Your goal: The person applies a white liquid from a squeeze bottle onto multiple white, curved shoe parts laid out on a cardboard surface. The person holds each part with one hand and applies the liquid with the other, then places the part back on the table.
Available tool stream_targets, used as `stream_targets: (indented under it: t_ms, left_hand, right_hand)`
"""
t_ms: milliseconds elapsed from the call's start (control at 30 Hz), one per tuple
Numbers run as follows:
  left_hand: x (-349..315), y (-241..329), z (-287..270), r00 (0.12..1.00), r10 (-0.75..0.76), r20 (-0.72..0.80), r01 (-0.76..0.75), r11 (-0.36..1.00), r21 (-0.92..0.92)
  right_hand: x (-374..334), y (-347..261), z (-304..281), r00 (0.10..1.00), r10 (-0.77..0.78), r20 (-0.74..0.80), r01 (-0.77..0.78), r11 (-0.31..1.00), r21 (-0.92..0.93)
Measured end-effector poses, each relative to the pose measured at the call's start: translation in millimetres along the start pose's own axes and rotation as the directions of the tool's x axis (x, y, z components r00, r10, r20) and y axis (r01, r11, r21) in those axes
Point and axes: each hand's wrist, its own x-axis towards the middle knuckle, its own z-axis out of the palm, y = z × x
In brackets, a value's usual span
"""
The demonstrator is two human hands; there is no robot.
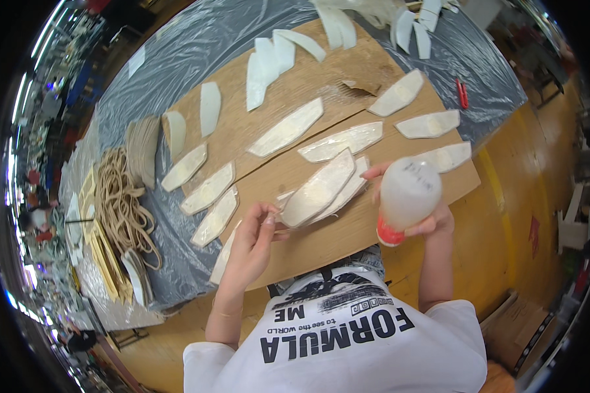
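My left hand (255, 239) is closed at the near-left tip of a pale curved panel (318, 190) with a glossy surface. That panel overlaps several similar pieces beneath it on a brown cardboard sheet (295, 252). In my right hand (436, 219) is a translucent squeeze bottle (410, 187), its red cap (389, 232) pointing down toward me. The bottle hides part of my right fingers; one finger stretches out past its left side. Around both hands lie more glossy panels, such as one (341, 142) just beyond the held one.
Bundled tan cord (121, 196) and a stack of beige strips (142, 150) lie at the left. Plain white pieces (267, 69) rest on the far cardboard. A red cutter-like tool (462, 93) lies on the grey plastic sheeting (485, 72). A cardboard box (514, 327) stands on the floor.
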Motion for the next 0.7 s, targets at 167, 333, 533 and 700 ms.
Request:
stream_targets:
  t_ms: [167, 333, 533, 700]
  left_hand:
    - [11, -5, -1, 0.992, 0.053, 0.113, -0.047, 0.998, -0.052]
    - [17, -6, -7, 0.994, -0.011, 0.109, 0.027, 0.988, -0.149]
    - [19, -11, -11, 0.991, -0.035, 0.128, 0.059, 0.980, -0.190]
    - [19, -11, -10, 0.989, -0.006, 0.148, 0.036, 0.979, -0.201]
  right_hand:
    - [26, -14, 30, 0.915, 0.253, 0.313, -0.166, 0.946, -0.278]
    - [34, -12, 56, 0.848, 0.268, 0.457, 0.185, 0.657, -0.731]
    - [21, -3, 79, 0.839, 0.437, 0.325, 0.133, 0.415, -0.900]
    - [20, 11, 92, 0.927, 0.266, 0.263, 0.163, 0.347, -0.924]
